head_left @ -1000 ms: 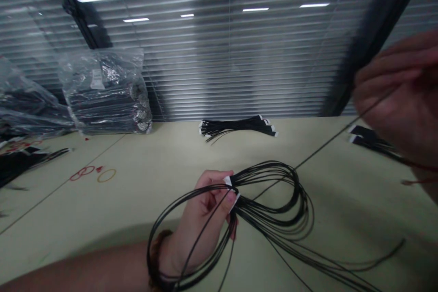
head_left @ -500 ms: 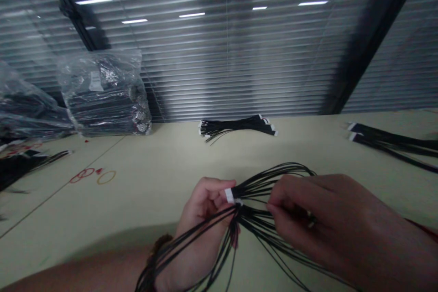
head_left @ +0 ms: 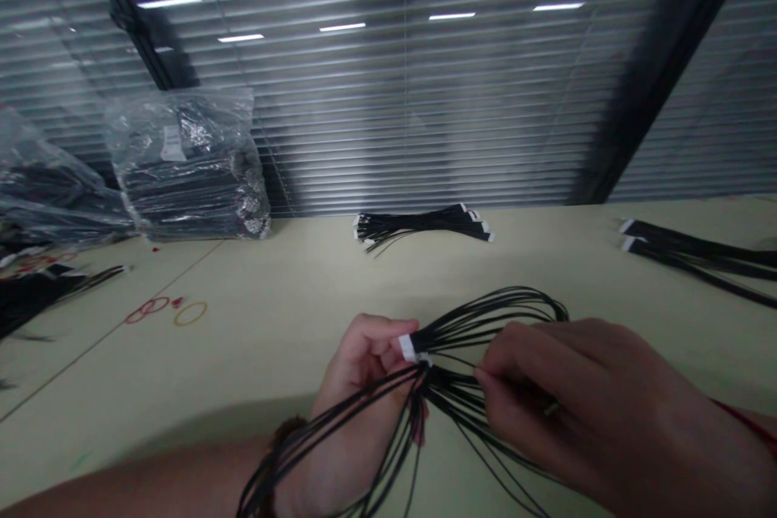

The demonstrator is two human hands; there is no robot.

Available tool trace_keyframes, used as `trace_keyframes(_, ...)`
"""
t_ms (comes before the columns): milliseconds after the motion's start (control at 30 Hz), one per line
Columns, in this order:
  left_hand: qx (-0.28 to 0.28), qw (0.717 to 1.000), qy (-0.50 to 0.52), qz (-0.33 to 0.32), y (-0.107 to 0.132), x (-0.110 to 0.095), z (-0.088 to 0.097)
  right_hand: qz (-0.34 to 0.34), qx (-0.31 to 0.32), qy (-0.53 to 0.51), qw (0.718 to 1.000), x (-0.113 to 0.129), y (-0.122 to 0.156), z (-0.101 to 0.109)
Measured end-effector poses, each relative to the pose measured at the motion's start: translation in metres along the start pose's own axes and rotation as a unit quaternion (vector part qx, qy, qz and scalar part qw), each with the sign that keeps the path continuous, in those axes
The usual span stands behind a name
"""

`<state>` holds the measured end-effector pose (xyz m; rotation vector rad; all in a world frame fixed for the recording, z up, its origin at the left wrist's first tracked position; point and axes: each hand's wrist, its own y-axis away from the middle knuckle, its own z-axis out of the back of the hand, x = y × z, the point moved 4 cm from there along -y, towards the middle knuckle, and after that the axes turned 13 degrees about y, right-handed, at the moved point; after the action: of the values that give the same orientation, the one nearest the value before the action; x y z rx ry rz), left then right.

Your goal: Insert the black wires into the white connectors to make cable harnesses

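Observation:
My left hand (head_left: 358, 396) is closed round a looped bundle of thin black wires (head_left: 486, 320) with white connector ends (head_left: 408, 346), pinched between thumb and fingers above the pale table (head_left: 273, 324). Wire loops hang past my left wrist. My right hand (head_left: 583, 405) is closed on the same wires just right of the pinch, fingertips pressed into the strands.
A finished black wire bundle (head_left: 422, 225) lies at the back middle, another (head_left: 698, 255) at the right. Clear plastic bags of wires (head_left: 188, 166) stand at the back left. Red and yellow rubber bands (head_left: 167, 311) lie on the left. Window blinds (head_left: 413, 97) rise behind the table.
One second ago my right hand was raised at the right, pulling a single strand. It has come down onto the bundle beside my left hand and has stayed there since.

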<state>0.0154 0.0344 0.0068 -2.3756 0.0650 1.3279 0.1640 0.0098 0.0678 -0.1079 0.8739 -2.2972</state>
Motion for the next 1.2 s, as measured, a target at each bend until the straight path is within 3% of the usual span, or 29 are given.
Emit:
trace_keyframes(167, -0.005, 1.000, -0.002, 0.013, 0.000, -0.001, 0.001, -0.005, 0.031, -0.016, 0.999, 0.001, -0.002, -0.001)
trace_keyframes(467, 0.024, 0.998, 0.047, -0.035, 0.002, 0.009, 0.008, -0.031, 0.075, -0.057, 0.995, 0.001, -0.002, 0.000)
trace_keyframes(700, 0.066, 0.994, 0.075, 0.054, 0.004, 0.008, 0.003, -0.013, 0.079, -0.045, 0.996, 0.005, 0.002, -0.010)
trace_keyframes(867, 0.031, 0.994, 0.053, 0.087, 0.003, 0.011, 0.004, 0.017, 0.071, -0.015, 0.997, 0.008, -0.001, -0.016)
trace_keyframes(1033, -0.036, 0.994, -0.001, 0.104, -0.009, 0.011, 0.008, 0.032, -0.017, 0.075, 0.997, 0.000, -0.010, 0.010)
trace_keyframes(1100, -0.066, 0.992, -0.008, 0.109, -0.014, 0.011, 0.011, 0.025, 0.010, 0.082, 0.996, -0.005, -0.001, 0.017)
trace_keyframes(1200, -0.100, 0.990, -0.014, 0.099, -0.017, 0.011, 0.015, 0.072, 0.092, 0.054, 0.992, -0.008, 0.027, 0.012)
